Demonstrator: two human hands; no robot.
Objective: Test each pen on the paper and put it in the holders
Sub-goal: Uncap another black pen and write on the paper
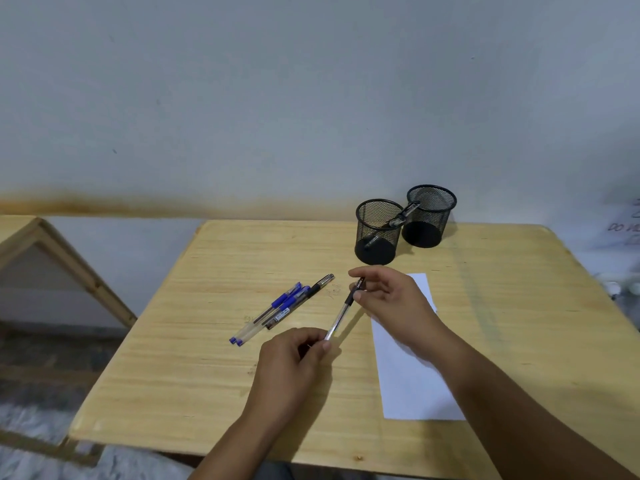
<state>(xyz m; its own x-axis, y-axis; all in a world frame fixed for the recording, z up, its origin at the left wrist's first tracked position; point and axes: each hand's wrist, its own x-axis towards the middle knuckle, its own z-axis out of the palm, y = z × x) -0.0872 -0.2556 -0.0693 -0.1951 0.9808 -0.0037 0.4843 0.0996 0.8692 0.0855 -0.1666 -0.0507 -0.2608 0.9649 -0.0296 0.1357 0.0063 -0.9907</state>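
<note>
A pale grey wall (277,98) behind a light wooden table (194,341) — a wooden frame (69,258) stands left.

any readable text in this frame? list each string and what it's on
"DO" plus blurred further letters: handwriting on the white surface at the far right edge, cut off by the frame.
Label on a pen in the pile: print too small to read.
Print on the held pen, pinched by the left hand and right hand: unreadable.
Paper: no writing visible.

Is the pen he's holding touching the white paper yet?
Apart. In the head view the pen is held up between both hands, left of the paper, bare table showing between them.
</note>
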